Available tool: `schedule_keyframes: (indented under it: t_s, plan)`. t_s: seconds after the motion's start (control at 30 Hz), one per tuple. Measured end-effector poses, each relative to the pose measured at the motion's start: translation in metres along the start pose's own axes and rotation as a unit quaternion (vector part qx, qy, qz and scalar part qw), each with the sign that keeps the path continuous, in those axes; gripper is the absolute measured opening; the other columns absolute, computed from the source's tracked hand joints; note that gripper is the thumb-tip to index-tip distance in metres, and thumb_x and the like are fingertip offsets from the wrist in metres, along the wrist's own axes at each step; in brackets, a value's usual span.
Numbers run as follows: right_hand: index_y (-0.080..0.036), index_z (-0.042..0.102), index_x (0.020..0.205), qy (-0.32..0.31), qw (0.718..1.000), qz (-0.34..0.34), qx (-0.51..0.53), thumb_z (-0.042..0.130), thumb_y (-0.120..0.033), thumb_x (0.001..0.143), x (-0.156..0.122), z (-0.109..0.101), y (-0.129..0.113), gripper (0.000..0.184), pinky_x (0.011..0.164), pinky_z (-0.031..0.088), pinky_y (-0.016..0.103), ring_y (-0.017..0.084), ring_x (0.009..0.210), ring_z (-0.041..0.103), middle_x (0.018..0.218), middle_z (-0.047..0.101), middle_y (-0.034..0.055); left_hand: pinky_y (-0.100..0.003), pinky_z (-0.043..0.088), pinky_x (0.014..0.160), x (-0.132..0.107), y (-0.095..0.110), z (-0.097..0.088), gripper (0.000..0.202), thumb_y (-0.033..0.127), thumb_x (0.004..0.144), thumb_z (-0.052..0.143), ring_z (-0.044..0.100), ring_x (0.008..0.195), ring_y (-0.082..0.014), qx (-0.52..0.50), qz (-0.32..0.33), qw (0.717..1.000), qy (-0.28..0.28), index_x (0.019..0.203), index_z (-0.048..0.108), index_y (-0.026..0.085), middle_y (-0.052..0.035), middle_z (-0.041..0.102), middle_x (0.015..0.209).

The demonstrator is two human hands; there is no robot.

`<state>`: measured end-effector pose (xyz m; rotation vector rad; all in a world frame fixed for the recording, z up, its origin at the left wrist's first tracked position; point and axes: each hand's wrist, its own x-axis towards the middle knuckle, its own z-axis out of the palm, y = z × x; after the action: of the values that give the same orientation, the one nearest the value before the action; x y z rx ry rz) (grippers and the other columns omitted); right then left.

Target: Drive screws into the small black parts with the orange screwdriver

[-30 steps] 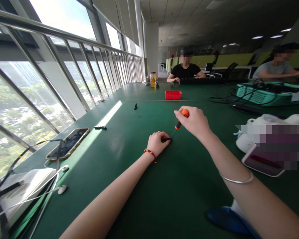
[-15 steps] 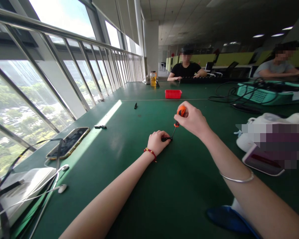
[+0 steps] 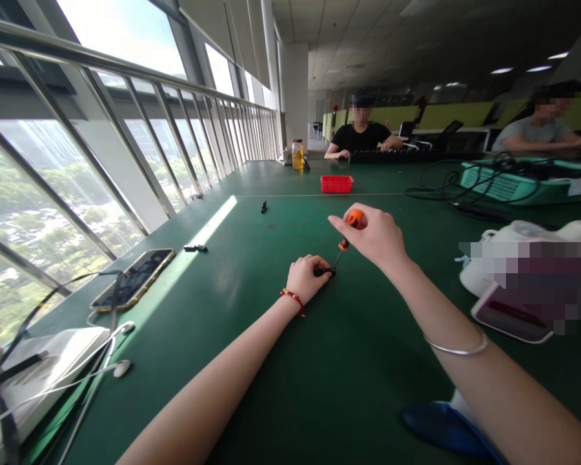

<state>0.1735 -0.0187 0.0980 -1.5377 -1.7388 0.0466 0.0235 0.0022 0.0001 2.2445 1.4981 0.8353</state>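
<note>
My left hand [image 3: 306, 278] rests on the green table and pinches a small black part [image 3: 323, 271], whose exact kind I cannot make out. Above and to the right, my right hand [image 3: 375, 236] has its fingers around the orange and black handle of a screwdriver [image 3: 343, 243], the thumb lifted off to the left. The screwdriver leans, its thin shaft running down to the right end of the black part. Farther left on the table lie two more small black pieces, one piece [image 3: 195, 248] in the sunlit strip and another piece [image 3: 264, 206] beyond it.
A red bin [image 3: 337, 185] stands ahead, with a jar [image 3: 297, 155] behind it. At left lie a phone [image 3: 134, 278] and white earphones [image 3: 121, 368]. A teal basket [image 3: 508, 184] with cables and a white bag [image 3: 527, 236] are at right. Two people sit across the table.
My right hand has turned on the screwdriver handle, and its thumb now extends away to the left. My left hand and the black part stay in place.
</note>
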Motion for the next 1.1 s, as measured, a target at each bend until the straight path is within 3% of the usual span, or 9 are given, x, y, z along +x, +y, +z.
schedule_keyframes:
  t_s: [0.17, 0.27, 0.4, 0.6, 1.1]
  plan:
    - [-0.023, 0.050, 0.070, -0.011, 1.000, 0.005, 0.014, 0.053, -0.037, 0.069, 0.003, 0.001, 0.005, 0.015, 0.051, 0.028, 0.025, 0.014, 0.055, 0.047, 0.062, 0.054, -0.0020, -0.029, 0.048, 0.076, 0.000, 0.001, -0.001, 0.010, 0.025, 0.072, 0.063, 0.059, 0.082, -0.0167, 0.000, -0.001, 1.000, -0.004, 0.080, 0.067, 0.021, -0.0007, 0.066, 0.085]
    - [-0.024, 0.048, 0.077, -0.028, 0.999, 0.018, 0.029, 0.057, -0.042, 0.066, 0.005, 0.000, 0.007, 0.023, 0.052, 0.029, 0.025, 0.014, 0.055, 0.047, 0.062, 0.053, -0.0034, -0.028, 0.048, 0.075, 0.000, 0.001, -0.001, 0.010, 0.025, 0.072, 0.063, 0.059, 0.082, -0.0166, 0.000, 0.001, 1.000, -0.005, 0.080, 0.067, 0.021, -0.0006, 0.066, 0.084]
    - [-0.023, 0.046, 0.067, -0.006, 1.000, 0.025, 0.006, 0.049, -0.051, 0.074, 0.005, 0.000, 0.007, 0.029, 0.052, 0.028, 0.026, 0.015, 0.054, 0.045, 0.057, 0.050, -0.0019, -0.028, 0.048, 0.075, 0.000, 0.000, 0.000, 0.010, 0.025, 0.072, 0.062, 0.059, 0.081, -0.0165, -0.002, 0.001, 1.000, -0.003, 0.080, 0.067, 0.021, -0.0003, 0.066, 0.084]
    - [-0.022, 0.046, 0.062, 0.042, 0.998, -0.017, 0.039, 0.047, -0.040, 0.076, 0.001, 0.001, 0.000, 0.023, 0.053, 0.030, 0.026, 0.014, 0.054, 0.043, 0.056, 0.049, -0.0009, -0.029, 0.048, 0.076, 0.001, -0.001, 0.001, 0.009, 0.026, 0.072, 0.063, 0.059, 0.082, -0.0170, -0.003, 0.003, 1.000, -0.002, 0.079, 0.066, 0.020, -0.0001, 0.066, 0.083]
    - [-0.022, 0.044, 0.061, 0.024, 0.997, -0.036, 0.064, 0.047, -0.042, 0.077, -0.001, 0.011, 0.000, 0.026, 0.054, 0.031, 0.025, 0.012, 0.051, 0.041, 0.055, 0.046, -0.0023, -0.029, 0.047, 0.075, 0.000, 0.001, -0.001, 0.007, 0.025, 0.072, 0.063, 0.059, 0.081, -0.0177, 0.007, -0.001, 1.000, -0.002, 0.077, 0.064, 0.020, -0.0004, 0.064, 0.084]
